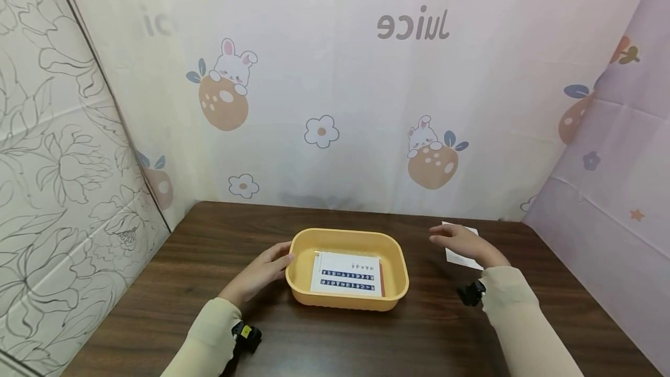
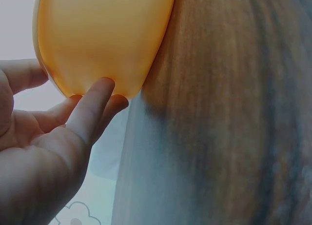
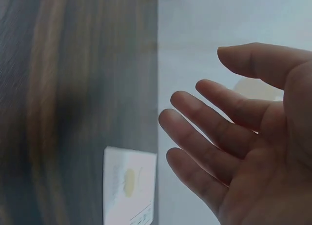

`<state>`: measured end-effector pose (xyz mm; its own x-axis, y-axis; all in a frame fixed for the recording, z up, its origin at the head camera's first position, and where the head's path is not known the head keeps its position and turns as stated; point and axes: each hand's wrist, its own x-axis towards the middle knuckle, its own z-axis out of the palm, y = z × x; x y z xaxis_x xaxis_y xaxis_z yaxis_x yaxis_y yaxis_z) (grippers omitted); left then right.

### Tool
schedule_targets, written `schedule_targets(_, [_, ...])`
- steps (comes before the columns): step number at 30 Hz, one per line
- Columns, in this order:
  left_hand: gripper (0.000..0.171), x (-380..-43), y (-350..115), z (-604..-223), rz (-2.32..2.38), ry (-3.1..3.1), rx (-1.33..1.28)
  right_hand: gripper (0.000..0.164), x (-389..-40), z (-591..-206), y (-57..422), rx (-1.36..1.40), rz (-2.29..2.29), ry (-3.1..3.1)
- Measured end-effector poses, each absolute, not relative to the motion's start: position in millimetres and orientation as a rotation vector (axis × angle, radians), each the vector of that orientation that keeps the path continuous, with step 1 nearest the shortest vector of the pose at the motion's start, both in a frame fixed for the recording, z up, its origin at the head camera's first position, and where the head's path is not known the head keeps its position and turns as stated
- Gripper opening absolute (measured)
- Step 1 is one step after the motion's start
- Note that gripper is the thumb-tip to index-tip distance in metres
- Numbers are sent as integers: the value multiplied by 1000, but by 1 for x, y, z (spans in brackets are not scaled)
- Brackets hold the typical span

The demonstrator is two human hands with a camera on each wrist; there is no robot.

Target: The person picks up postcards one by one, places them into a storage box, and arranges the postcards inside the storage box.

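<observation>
In the head view a yellow plastic basin [image 1: 348, 302] stands on the table, with a white printed card [image 1: 346, 274] lying in it. Dark blue bands of writing cross the card, and a red edge shows at its right side. My left hand [image 1: 262, 272] touches the basin's left end; in the left wrist view its fingers [image 2: 92, 108] rest against the outer wall, nearly straight. To the basin's right, my right hand [image 1: 466, 243] hangs over a white paper card [image 1: 466, 259] and partly hides it. Nothing is between its spread fingers [image 3: 209, 147] in the right wrist view.
The dark wooden table [image 1: 335, 342] ends at a printed curtain [image 1: 335, 86] along the back. More curtain [image 1: 617, 220] borders the right side, and a flower-patterned panel [image 1: 68, 191] borders the left.
</observation>
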<state>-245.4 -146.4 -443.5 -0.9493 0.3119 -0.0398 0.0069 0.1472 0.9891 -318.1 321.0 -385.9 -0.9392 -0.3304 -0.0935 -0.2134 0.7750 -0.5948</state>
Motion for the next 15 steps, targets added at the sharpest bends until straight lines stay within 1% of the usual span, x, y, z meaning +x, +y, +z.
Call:
schedule_targets(6, [52, -246, -147, -444, 1878, 2186, 310, 61, -319, -392, 337, -313, -850, 2822])
schedule_targets(15, [52, -247, -147, -445, 1882, 2192, 310, 70, -322, -398, 361, -69, -774, 2900])
